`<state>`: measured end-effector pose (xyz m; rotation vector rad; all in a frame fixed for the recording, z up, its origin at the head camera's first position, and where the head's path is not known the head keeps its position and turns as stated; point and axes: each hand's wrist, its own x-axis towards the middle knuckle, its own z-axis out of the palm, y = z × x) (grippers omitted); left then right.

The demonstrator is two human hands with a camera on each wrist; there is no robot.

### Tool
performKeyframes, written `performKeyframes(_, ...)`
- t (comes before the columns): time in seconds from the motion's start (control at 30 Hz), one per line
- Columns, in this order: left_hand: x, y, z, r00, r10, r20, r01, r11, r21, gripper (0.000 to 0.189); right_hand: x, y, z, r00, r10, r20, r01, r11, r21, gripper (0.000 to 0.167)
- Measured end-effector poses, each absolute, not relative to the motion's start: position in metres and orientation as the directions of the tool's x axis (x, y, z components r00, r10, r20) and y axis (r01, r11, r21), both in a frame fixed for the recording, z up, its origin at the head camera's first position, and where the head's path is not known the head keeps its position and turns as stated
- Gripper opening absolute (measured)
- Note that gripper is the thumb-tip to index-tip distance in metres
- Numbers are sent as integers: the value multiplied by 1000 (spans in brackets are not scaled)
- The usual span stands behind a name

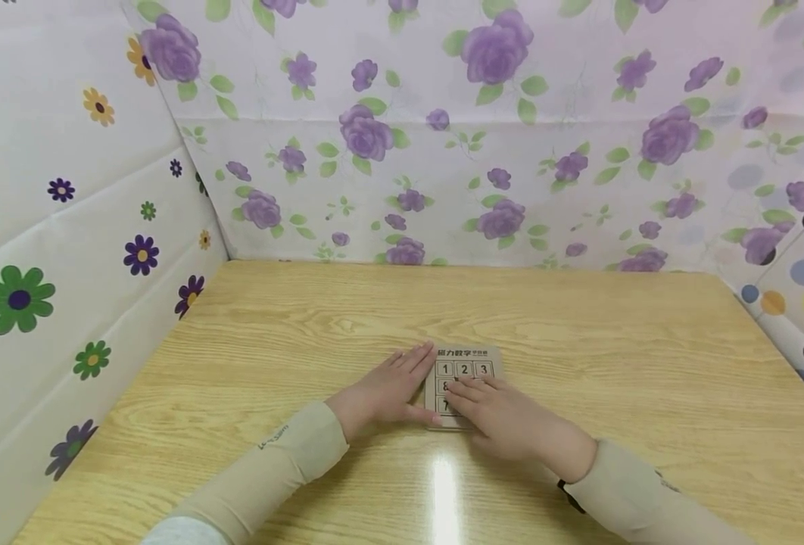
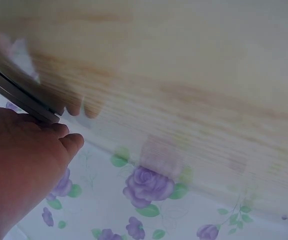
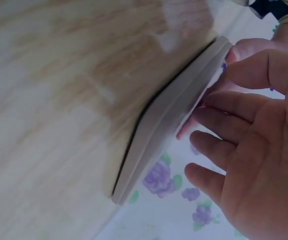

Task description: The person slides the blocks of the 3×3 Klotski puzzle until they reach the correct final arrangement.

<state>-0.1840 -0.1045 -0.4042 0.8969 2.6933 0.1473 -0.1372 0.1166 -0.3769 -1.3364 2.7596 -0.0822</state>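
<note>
1. We see the wooden tabletop (image 1: 306, 333); its far edge meets a purple-rose cloth (image 1: 412, 170), its left edge a daisy-patterned cloth (image 1: 102, 257), its right edge a dotted cloth (image 1: 800, 303).
2. We find the number board (image 1: 465, 369) lying on the tabletop, well apart from these three edges; wood extends beyond it to both sides and behind.
3. We note the left hand (image 1: 384, 390) at the board's left side: fingers extended toward the upper-left corner, thumb spread away and touching near the lower-left corner.
4. We note the right hand (image 1: 511, 416) over the board's right and lower part, fingers loosely extended across the tiles and pinching nothing; we cannot tell whether every fingertip touches.
5. We read 1, 2, 3 along the top row, just beyond the right fingers; 8 and 7 show partly at left, between the hands.
</note>
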Motion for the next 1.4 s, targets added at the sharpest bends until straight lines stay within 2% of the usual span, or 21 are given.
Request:
performKeyframes(0.27,-183,-103,-402,-763,601,-241,570,800,188,107,-140,119,-377,-638,-765,-89,-752,644,-142,57)
performKeyframes(0.6,-184,-104,-402,-763,598,-245,569,801,183,108,-139,135,-377,-669,-736,-101,-721,676,-153,58)
performKeyframes(0.73,-184,-105,-403,-765,595,-246,566,804,183,108,-137,135,-377,-664,-744,-76,-736,668,-111,56)
performKeyframes(0.87,-184,-105,-403,-764,595,-249,563,804,193,107,-131,131,-379,-624,-780,-45,-778,626,-50,55)
performKeyframes(1.07,-183,-103,-401,-764,597,-245,564,802,197,107,-125,124,-385,-570,-821,-38,-821,571,-17,55)
performKeyframes(1.4,-183,-103,-403,-762,597,-252,564,802,196,106,-130,118,-386,-614,-787,-60,-787,616,-34,55)
